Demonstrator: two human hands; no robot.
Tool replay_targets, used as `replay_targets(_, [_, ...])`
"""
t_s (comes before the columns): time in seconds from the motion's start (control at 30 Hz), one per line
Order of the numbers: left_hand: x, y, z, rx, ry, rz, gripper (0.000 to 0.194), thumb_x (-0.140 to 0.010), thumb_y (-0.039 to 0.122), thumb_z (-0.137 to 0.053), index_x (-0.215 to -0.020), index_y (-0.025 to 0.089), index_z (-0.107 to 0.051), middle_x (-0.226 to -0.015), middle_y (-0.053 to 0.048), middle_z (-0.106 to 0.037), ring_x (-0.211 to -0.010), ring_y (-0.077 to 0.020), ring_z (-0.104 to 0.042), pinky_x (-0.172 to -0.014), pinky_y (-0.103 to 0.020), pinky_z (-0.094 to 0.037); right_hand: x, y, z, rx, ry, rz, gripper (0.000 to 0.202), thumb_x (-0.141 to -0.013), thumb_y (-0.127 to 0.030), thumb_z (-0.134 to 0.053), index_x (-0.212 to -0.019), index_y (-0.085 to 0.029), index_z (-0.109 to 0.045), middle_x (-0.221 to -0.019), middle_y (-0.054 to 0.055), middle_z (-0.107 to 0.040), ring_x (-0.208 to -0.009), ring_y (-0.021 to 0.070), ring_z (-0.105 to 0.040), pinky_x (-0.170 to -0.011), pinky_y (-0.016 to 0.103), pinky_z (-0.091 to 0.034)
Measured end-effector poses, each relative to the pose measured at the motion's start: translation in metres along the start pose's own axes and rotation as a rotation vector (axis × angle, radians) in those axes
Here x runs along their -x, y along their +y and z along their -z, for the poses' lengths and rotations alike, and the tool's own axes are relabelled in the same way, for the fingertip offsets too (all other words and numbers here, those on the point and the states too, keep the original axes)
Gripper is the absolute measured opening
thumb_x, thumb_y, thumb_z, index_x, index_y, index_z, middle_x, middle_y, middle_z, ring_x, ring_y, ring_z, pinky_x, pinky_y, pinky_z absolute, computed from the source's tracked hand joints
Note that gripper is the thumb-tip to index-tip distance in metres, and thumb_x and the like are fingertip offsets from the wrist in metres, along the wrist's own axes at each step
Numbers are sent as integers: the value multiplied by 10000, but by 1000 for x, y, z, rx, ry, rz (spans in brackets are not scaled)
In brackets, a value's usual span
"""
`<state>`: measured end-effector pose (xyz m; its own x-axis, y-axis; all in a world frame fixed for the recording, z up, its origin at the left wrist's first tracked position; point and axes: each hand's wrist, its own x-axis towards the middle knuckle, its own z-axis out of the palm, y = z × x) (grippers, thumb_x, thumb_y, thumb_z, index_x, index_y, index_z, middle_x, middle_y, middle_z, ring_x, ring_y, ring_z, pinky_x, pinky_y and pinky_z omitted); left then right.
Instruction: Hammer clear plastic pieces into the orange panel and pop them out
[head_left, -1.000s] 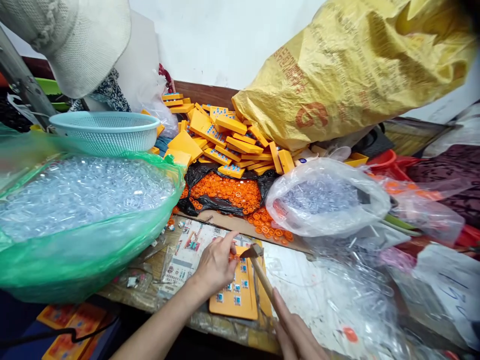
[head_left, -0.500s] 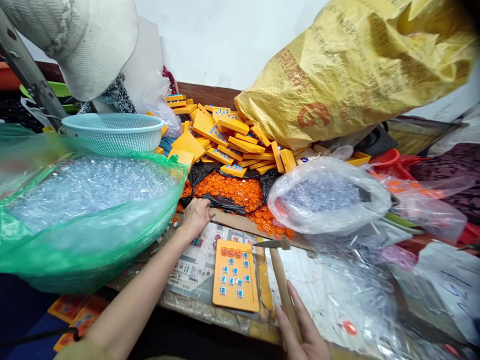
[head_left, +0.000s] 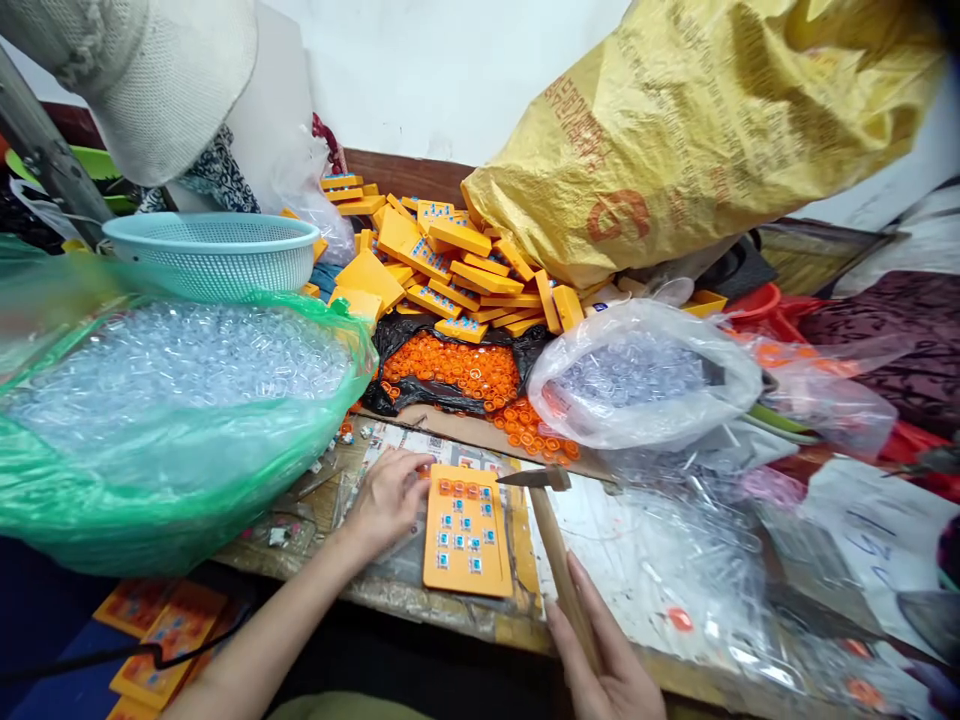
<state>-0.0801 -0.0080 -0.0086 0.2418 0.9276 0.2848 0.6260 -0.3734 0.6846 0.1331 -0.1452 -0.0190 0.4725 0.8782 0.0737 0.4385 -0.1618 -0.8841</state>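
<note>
My right hand [head_left: 600,650] is wrapped round the wooden handle of a hammer [head_left: 551,530], its narrow pointed head [head_left: 536,478] just right of a yellow-orange plastic board [head_left: 457,580]. The board lies flat and bears several small blue-centred pieces [head_left: 466,523], with a short row of orange rings [head_left: 459,489] along its top. Beside the board's upper left edge is my left hand [head_left: 386,500], fingers bent together. A small orange plastic piece [head_left: 425,471] shows at its fingertips, mostly hidden.
A black bag of orange rings [head_left: 450,365] lies behind the board, loose rings [head_left: 536,430] beside it. Bags of clear plastic pieces flank it, one green [head_left: 225,480], one white [head_left: 645,425]. Stacked yellow boards [head_left: 480,280], a blue basket [head_left: 210,255] and a yellow sack [head_left: 675,150] stand behind.
My left hand has come back from the edge of the black bag of orange rings to the board's upper left side. The hammer stays in my right hand, hardly moved.
</note>
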Motion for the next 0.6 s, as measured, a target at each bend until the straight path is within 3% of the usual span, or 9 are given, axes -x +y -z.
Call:
replay_targets(0.1, [-1,29,-18,92,10,-138,333,-830,165,-554,-1159,136,-598,-944,-98,-678,-911,-226,-591,-848,-386,-486,2,4,2,21,-8,85,481,-848,-458,-569,-1228,-169,-632,-1304,54,-606,-1223,255,-546,-1062,345,-410])
replay_targets(0.2, [-6,45,-38,84,-52,-144,403,-808,134,-549,-1210,149,-556,-920,-87,-673,-895,-232,-585,-833,-398,-484,0,5,5,64,-11,146,448,-872,-431,-545,-1245,-194,-621,-1300,37,-610,-1212,237,-558,-1052,332,-421])
replay_targets(0.3, [-12,46,-48,87,-92,-63,447,-780,119,-560,-1224,158,-531,-900,-65,-672,-880,-226,-593,-837,-393,-482,-2,2,9,164,-9,210,416,-895,-417,-515,-1247,-224,-624,-1274,26,-630,-1178,213,-586,-1024,288,-436])
replay_targets(0.43, [-15,43,-48,152,-108,40,490,-754,97,-568,-1236,157,-503,-864,-42,-685,-858,-218,-614,-846,-383,-484,-5,-5,16,265,-69,245,400,-901,-423,-504,-1251,-268,-620,-1195,11,-676,-1100,181,-636,-926,222,-490])
replay_targets(0.6, [-17,42,-49,163,-105,44,510,-749,87,-555,-1253,132,-486,-876,-58,-684,-851,-223,-620,-851,-404,-491,-8,-4,17,249,-40,296,428,-911,-436,-488,-1258,-226,-622,-1037,59,-722,-956,173,-687,-823,196,-527])
